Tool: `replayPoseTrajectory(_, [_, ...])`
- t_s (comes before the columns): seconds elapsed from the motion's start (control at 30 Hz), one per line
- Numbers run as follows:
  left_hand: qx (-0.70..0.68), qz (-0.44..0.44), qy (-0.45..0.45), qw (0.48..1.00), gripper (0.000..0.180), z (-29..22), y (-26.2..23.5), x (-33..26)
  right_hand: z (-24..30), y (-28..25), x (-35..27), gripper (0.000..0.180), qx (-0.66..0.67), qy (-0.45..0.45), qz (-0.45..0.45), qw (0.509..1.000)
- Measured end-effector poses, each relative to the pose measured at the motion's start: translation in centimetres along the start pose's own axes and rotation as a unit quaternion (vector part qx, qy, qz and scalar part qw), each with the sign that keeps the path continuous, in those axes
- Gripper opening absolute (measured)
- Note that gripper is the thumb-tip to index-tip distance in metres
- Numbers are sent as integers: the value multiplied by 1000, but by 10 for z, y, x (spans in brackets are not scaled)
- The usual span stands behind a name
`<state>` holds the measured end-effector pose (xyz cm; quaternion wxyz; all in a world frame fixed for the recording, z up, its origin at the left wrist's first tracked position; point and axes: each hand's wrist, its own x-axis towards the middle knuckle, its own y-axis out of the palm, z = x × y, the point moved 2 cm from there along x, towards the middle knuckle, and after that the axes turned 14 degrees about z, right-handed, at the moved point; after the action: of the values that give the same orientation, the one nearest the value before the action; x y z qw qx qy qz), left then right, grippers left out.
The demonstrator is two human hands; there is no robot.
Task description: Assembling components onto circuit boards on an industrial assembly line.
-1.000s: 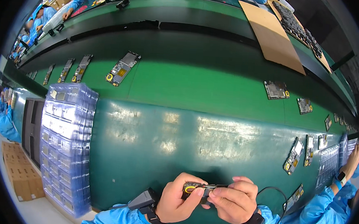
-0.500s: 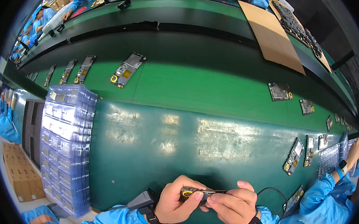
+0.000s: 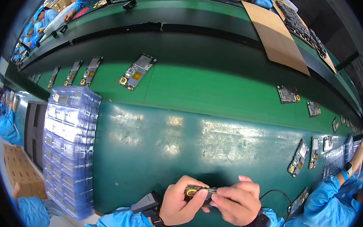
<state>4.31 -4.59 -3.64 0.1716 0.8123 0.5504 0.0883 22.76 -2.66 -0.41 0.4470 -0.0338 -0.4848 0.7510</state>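
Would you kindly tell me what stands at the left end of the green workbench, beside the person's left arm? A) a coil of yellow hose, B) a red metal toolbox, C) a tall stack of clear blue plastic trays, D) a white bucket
C: a tall stack of clear blue plastic trays rises at the left edge of the green workbench, left of the left hand.

One fisheye view only, from a camera worn on the person's head, looking steeply down and forward. The person's two hands, left hand (image 3: pixel 179 201) and right hand (image 3: pixel 237 202), sit very close at the bottom edge. Beyond them the glossy dark green tabletop (image 3: pixel 154 153) stretches away, its straight edges bowing toward the round black rim. Farther workstations curve along the top.
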Motion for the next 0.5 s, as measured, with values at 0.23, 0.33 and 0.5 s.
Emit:
replayPoseTrajectory(0.23, [229,19,-1,973,17,-12,-4,2,-21,1,5,21,271,147,74,948])
replayPoseTrajectory(0.33, [270,42,2,962,19,-10,-6,4,-22,0,2,19,277,164,77,944])
replayPoseTrajectory(0.5, [234,54,-17,971,27,-23,-7,23,-25,3,3,19,270,178,48,945])
